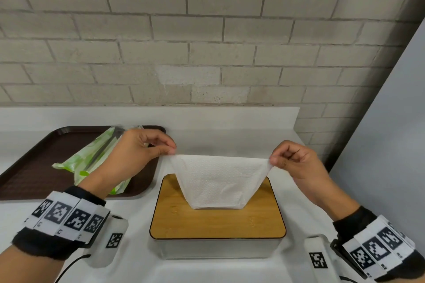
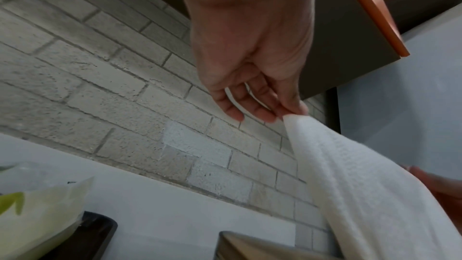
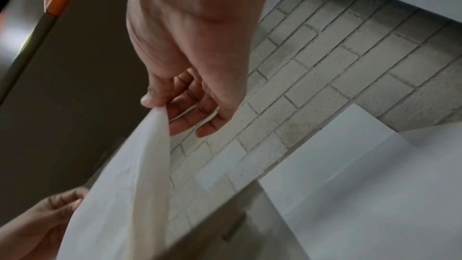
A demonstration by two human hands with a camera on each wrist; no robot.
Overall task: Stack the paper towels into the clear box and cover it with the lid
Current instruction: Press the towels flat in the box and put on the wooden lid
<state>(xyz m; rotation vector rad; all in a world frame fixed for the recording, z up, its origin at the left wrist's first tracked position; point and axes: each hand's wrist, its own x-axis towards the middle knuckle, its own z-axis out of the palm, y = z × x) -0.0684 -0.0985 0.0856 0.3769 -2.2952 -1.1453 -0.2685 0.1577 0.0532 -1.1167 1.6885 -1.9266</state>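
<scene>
Left of the clear box (image 1: 216,247), a brown tray (image 1: 32,181) holds a green-printed plastic wrapper (image 1: 92,161), apparently emptied. Over the box, the left hand (image 1: 135,156) and right hand (image 1: 299,165) each pinch a top corner of the paper towel (image 1: 218,181), spreading it taut, probably to leave it ready for dispensing. It rises through the wooden lid (image 1: 216,223), already seated on the box standing on the tabletop (image 1: 230,135); any stack inside is hard to see.

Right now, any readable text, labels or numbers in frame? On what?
None readable.
Wrist bands: black-and-white square code markers only, no letters.
Plastic wrapper on the brown tray: green print, too blurred to read.
Wooden lid: faint marks, illegible.
</scene>
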